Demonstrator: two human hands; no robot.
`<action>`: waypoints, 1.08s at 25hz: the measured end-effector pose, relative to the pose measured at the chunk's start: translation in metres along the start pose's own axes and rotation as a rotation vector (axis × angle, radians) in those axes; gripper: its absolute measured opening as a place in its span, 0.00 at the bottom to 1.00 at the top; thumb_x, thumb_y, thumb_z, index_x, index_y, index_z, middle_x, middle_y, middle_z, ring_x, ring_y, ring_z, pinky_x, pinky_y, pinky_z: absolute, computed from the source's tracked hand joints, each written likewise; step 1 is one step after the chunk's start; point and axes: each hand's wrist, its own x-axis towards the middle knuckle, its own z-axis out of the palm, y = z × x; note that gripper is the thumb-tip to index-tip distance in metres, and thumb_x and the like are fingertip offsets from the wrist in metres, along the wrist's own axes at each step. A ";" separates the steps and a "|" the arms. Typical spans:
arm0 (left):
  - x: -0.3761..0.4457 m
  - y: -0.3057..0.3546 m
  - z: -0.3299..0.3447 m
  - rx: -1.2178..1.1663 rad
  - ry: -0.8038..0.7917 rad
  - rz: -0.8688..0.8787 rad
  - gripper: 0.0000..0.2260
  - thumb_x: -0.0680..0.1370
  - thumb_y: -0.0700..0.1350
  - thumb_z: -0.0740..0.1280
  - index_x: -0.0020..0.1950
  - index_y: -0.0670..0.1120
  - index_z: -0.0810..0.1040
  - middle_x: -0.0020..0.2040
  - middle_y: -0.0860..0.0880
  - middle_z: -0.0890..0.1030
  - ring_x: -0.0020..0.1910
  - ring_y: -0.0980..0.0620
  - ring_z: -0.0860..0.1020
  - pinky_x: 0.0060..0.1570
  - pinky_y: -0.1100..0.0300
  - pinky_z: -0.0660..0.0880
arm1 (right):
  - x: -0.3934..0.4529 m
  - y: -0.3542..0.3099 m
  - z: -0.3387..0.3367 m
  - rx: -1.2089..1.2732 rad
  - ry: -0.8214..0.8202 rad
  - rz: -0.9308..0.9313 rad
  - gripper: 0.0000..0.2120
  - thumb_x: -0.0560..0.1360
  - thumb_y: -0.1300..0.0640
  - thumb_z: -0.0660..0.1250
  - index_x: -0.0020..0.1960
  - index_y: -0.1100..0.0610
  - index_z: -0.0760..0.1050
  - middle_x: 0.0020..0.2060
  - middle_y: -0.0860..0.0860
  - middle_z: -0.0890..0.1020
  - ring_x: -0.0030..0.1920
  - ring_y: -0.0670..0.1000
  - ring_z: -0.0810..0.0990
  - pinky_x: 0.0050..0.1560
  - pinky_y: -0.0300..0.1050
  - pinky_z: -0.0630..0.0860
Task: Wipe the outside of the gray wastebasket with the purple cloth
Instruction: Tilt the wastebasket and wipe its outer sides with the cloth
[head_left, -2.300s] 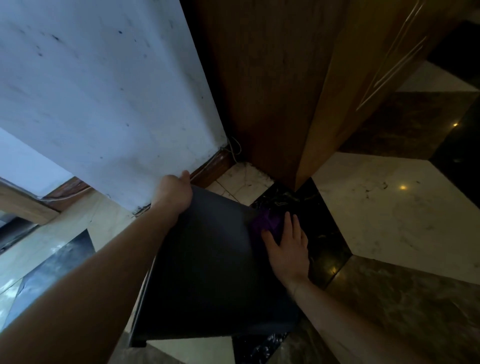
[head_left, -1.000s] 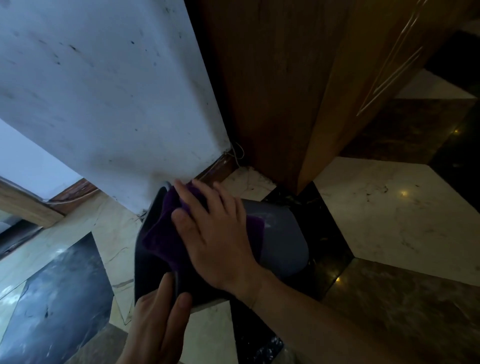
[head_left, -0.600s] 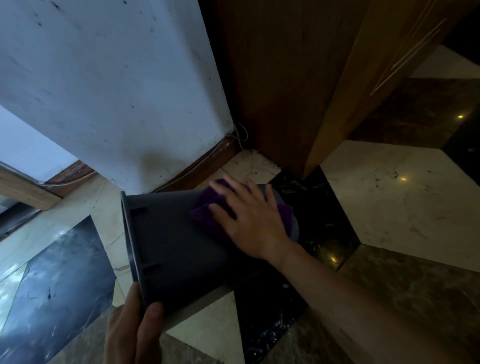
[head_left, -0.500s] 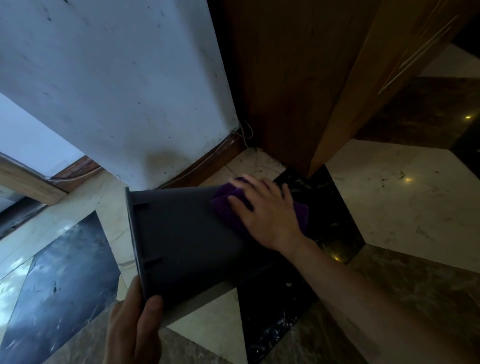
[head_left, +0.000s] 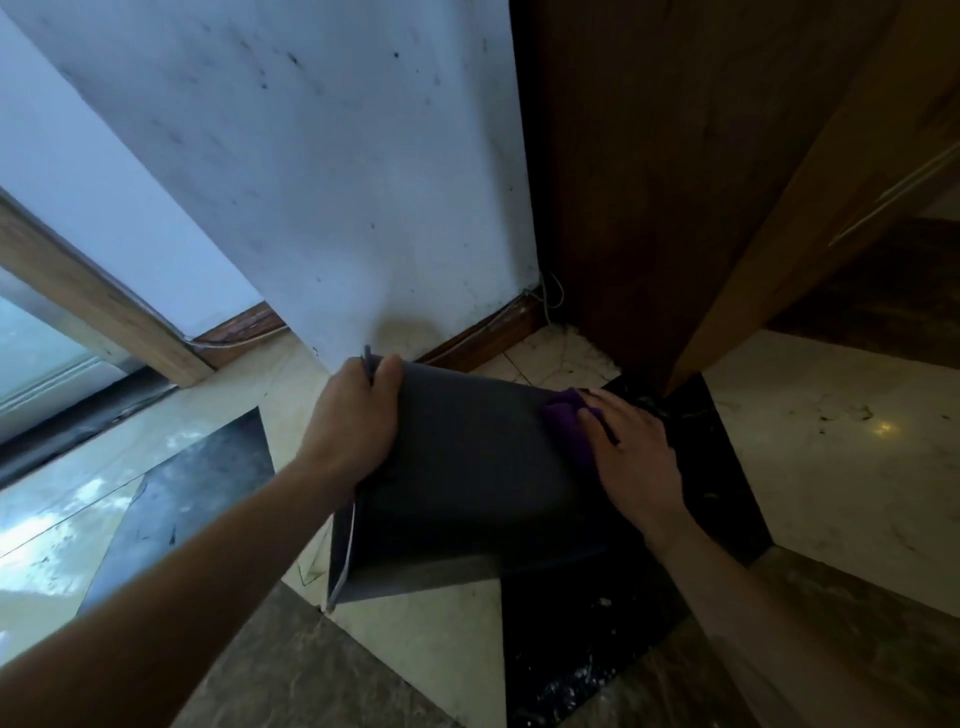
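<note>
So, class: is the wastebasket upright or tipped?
Tipped: the wastebasket lies sideways, left hand gripping its rim, right hand pressing the cloth on its side.

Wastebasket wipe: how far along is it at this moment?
In hand: the wastebasket lies tipped on its side on the floor, the left hand gripping its rim and the right hand pressing the purple cloth flat on the upturned side near the base. Done: nothing can be confirmed; the dark plastic shows no clear wiped patch. Left: the sides facing away and underneath are hidden, so probably more turning and wiping.
</note>
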 end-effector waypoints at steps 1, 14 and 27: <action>-0.006 -0.001 0.003 0.017 0.014 0.037 0.14 0.81 0.52 0.56 0.46 0.43 0.74 0.39 0.48 0.76 0.36 0.55 0.73 0.31 0.60 0.63 | 0.002 0.005 -0.003 0.109 0.019 0.073 0.19 0.82 0.41 0.54 0.68 0.44 0.73 0.69 0.44 0.74 0.70 0.52 0.69 0.68 0.52 0.63; -0.066 0.007 0.008 -0.274 0.013 0.120 0.17 0.84 0.53 0.49 0.46 0.53 0.76 0.44 0.52 0.81 0.43 0.60 0.78 0.40 0.60 0.70 | -0.062 -0.146 0.013 0.200 -0.124 -0.520 0.23 0.83 0.40 0.47 0.76 0.43 0.60 0.76 0.45 0.65 0.78 0.48 0.52 0.76 0.50 0.40; -0.064 -0.028 -0.013 -0.090 0.055 0.093 0.20 0.84 0.53 0.47 0.48 0.45 0.75 0.42 0.44 0.79 0.41 0.46 0.77 0.40 0.50 0.74 | -0.030 -0.010 -0.003 0.010 0.010 0.096 0.25 0.75 0.30 0.52 0.67 0.41 0.65 0.67 0.48 0.73 0.68 0.54 0.70 0.62 0.56 0.67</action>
